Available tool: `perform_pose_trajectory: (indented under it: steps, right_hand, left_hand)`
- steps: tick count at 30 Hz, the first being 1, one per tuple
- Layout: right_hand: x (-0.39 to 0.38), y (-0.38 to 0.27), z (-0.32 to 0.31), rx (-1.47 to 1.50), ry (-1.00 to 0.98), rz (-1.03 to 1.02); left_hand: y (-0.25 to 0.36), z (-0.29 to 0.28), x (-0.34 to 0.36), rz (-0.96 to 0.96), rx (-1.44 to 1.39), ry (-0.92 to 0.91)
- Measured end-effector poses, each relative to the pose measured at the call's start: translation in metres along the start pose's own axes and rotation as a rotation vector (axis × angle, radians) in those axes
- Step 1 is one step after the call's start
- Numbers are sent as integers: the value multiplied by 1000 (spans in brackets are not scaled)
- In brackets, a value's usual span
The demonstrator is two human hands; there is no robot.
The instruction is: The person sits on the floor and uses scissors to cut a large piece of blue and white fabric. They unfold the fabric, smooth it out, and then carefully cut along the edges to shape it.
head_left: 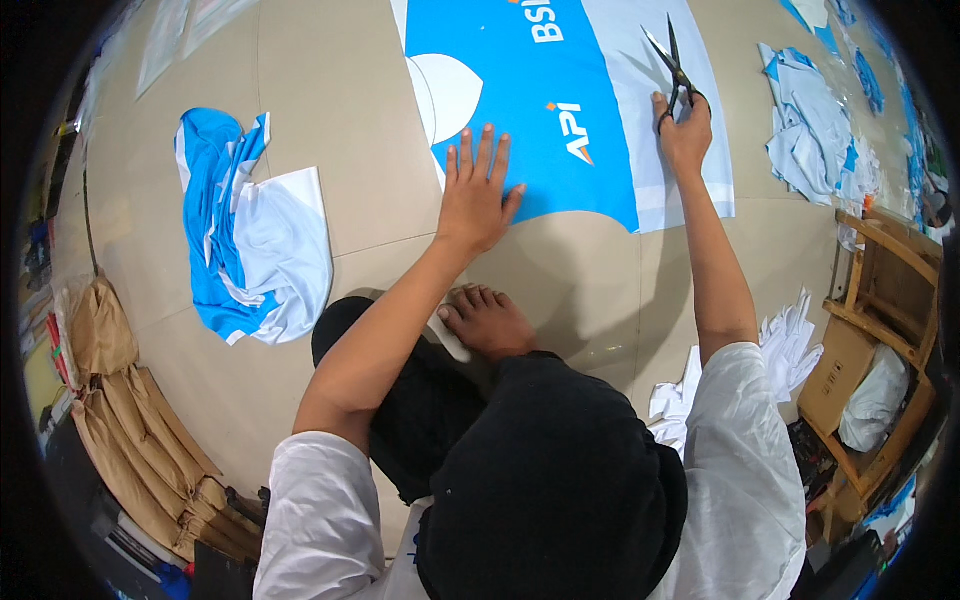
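Observation:
A bright blue printed fabric panel (545, 170) lies flat on the floor ahead of me, with a pale, nearly white fabric (645, 130) showing along its right side. My left hand (478, 195) rests flat on the blue panel's near left edge, fingers stretched out, just below a white curved neckline area (445, 97). In my right hand (686, 135) is a pair of scissors (680, 76) with black handles. Their blades are spread apart and point away from me, above the pale fabric. Fingers and thumb are in the handle loops.
A crumpled blue and white fabric heap (215, 230) lies to the left; another pale heap (805, 125) is at far right. White scraps (790, 345) lie near my right arm. A wooden frame (885, 300) with a cardboard box stands right, brown paper bundles (140, 460) at lower left.

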State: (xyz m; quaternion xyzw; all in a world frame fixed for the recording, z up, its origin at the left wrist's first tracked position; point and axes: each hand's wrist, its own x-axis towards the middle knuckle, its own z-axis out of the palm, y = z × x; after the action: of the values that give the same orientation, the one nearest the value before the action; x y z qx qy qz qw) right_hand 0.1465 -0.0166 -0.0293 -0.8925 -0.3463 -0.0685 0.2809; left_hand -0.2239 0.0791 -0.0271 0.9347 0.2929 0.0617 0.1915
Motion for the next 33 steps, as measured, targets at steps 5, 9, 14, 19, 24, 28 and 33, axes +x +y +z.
perform_pose_trajectory:
  steps: [5,9,14,19,24,28,33]
  right_hand:
    - [12,19,-2,-13,41,-25]
    - [19,22,-6,-54,45,-33]
    - [-37,-2,-41,44,5,10]
    - [-180,-57,-94,367,-579,336]
    - [-290,-95,-125,731,-896,704]
    - [-321,-90,-136,648,-1087,650]
    - [-319,-105,-142,789,-1215,793]
  left_hand:
    - [9,6,-4,31,-28,-2]
    - [12,1,-9,-58,-97,54]
    - [16,-38,-45,-379,-283,92]
    - [25,-49,-63,-656,-436,-50]
    - [23,-34,-65,-527,-423,-11]
    - [22,-30,-66,-542,-499,-28]
    - [17,-23,-69,-885,-1090,-41]
